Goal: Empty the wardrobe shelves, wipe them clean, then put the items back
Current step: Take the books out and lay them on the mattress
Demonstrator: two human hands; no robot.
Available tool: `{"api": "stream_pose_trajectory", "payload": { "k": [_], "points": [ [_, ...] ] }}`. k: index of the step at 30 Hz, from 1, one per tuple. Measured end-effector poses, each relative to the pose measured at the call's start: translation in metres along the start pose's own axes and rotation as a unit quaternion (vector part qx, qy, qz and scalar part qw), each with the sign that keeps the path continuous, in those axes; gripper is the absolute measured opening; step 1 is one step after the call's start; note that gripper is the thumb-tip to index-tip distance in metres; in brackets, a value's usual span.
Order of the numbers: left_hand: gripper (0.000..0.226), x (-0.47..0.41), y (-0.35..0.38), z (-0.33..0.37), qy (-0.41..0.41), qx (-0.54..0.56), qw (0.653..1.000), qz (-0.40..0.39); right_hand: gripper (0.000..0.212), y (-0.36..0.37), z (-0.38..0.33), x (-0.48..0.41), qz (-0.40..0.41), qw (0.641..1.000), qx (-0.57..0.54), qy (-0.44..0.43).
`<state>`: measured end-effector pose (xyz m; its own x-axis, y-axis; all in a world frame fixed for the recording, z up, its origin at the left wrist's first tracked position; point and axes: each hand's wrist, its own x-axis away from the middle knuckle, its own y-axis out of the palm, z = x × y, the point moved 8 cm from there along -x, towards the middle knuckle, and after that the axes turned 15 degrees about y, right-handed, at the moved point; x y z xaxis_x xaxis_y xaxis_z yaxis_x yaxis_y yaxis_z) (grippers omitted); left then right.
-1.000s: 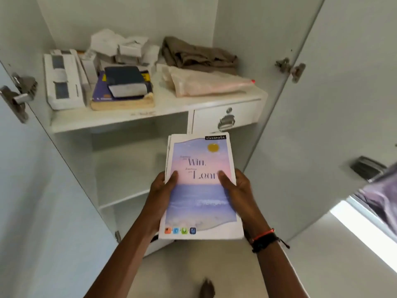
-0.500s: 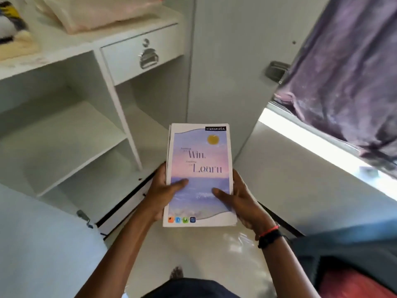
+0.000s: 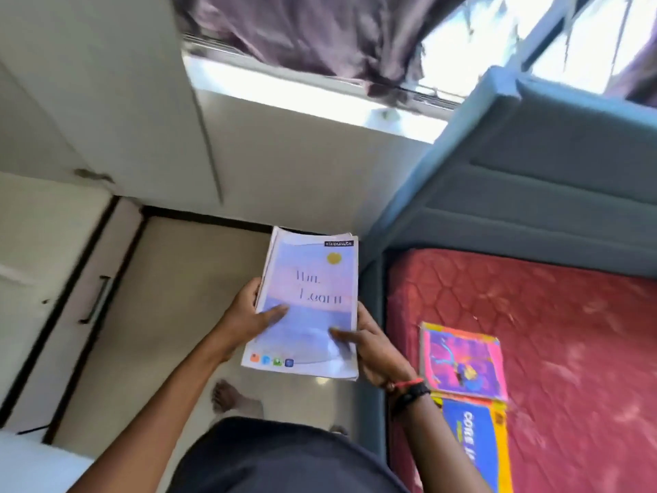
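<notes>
Red quilted mattress (image 3: 569,307) now alongside, shelves gone from view; left hand (image 3: 245,323), right hand (image 3: 373,350) pinch pastel notebook stack (image 3: 313,307), thumbs atop; set-down likely next.

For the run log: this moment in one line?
left hand, right hand: hold notebook stack | where: above floor, beside mattress | on mattress: pink book, blue book

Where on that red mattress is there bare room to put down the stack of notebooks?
The mattress is bare between the pink book and the blue headboard, and all along its right side. The crowded spot is its near left edge, where the pink book and a blue and yellow book lie close together.
</notes>
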<state>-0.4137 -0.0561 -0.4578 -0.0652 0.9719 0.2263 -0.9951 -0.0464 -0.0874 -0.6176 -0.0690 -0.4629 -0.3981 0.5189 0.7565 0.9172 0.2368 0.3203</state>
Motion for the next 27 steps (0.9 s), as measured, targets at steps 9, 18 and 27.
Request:
{"api": "stream_pose_trajectory", "payload": {
  "k": [9,18,27],
  "points": [
    [0.064,0.018,0.243,-0.046,-0.057,-0.105,0.97,-0.213,0.048,-0.247,0.153,0.084,0.253,0.91,-0.32,-0.071],
    [0.073,0.08,0.381,-0.089,-0.006,-0.306,0.834,-0.459,0.054,-0.392,0.297,0.141,0.485,0.72,-0.497,0.005],
    [0.065,0.103,0.397,-0.116,-0.007,-0.319,0.85,-0.419,0.055,-0.424,0.323,0.097,0.455,0.748,-0.444,0.193]
  ]
}}
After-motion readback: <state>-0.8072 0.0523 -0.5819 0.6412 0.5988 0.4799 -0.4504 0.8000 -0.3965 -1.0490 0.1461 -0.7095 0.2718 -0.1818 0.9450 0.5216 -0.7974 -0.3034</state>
